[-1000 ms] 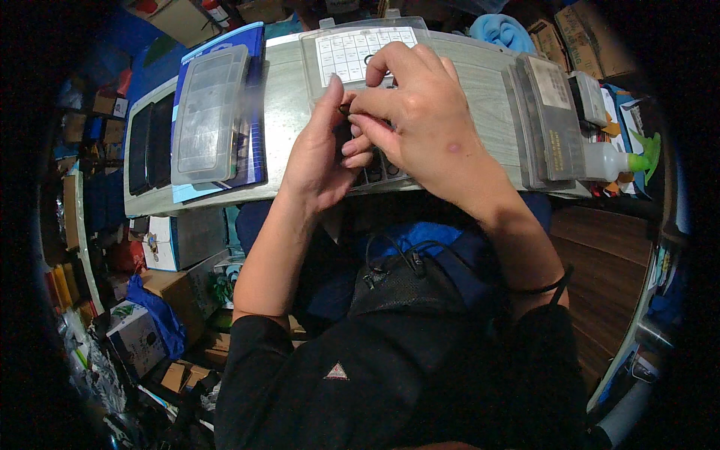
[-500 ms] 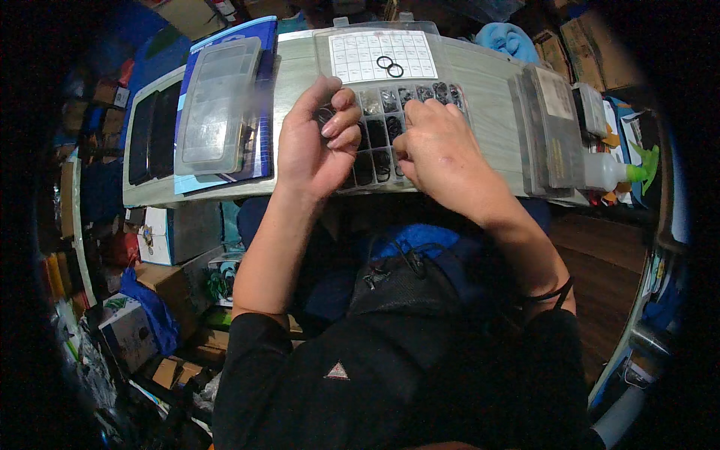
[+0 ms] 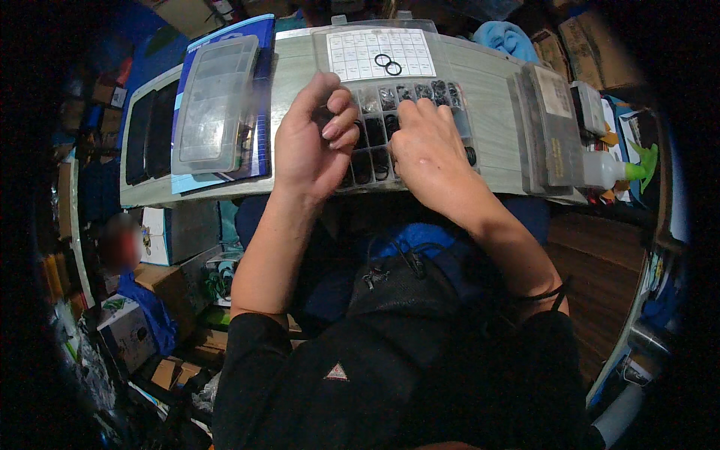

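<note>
Head view: clear plastic case [image 3: 217, 105] lies on a blue package [image 3: 264, 112] at left, unchanged. Next, left hand [image 3: 315, 150] is raised at the near left of the compartment box [image 3: 375, 185], fingers curled toward the thumb; the hollow is dark, so can't tell if anything sits in it. Small black rings [image 3: 363, 166] fill the compartments; two larger overlapping rings [image 3: 388, 65] lie on the white chart [image 3: 416, 46] in the lid, same spot as half a second ago. Right hand [image 3: 429, 146] has parted from the left and gone down over the box's right half, fingers bent together, tips hidden, pinch not readable. Handling thus looks moved from between the hands to the compartments. Far right: stacked cases [image 3: 553, 135], spray bottle [image 3: 600, 169].
</note>
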Motion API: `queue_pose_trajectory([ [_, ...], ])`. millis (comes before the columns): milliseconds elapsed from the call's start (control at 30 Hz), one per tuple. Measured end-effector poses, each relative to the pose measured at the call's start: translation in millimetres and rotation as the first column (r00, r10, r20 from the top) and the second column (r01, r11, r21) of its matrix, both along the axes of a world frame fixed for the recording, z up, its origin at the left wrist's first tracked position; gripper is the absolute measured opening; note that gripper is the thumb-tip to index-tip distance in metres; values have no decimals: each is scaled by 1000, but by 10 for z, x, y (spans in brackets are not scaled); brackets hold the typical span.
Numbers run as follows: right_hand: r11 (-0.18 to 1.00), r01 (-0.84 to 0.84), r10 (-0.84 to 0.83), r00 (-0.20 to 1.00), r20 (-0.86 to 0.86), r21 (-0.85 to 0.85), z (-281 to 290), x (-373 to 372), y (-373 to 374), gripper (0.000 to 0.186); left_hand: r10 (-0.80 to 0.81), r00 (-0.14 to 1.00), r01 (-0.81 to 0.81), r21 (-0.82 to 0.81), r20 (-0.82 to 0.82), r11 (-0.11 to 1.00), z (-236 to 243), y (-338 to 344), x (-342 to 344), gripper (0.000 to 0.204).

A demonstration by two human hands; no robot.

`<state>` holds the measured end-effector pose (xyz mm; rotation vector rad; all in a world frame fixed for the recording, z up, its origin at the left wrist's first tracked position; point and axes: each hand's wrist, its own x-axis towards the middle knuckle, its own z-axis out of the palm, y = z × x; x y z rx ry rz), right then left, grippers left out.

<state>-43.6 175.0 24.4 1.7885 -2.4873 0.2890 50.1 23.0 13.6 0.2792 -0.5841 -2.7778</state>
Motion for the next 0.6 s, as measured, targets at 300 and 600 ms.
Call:
queue_pose_trajectory([
  [300, 998, -65, 64, 998, 8, 23, -45, -48, 17, 11, -17, 1000, 19, 75, -23, 997, -26, -19, -16, 15],
  [600, 993, -110, 103, 983, 151, 39, 140, -162, 143, 7, 96, 977, 101, -808, 191, 581, 142, -21, 60, 28],
])
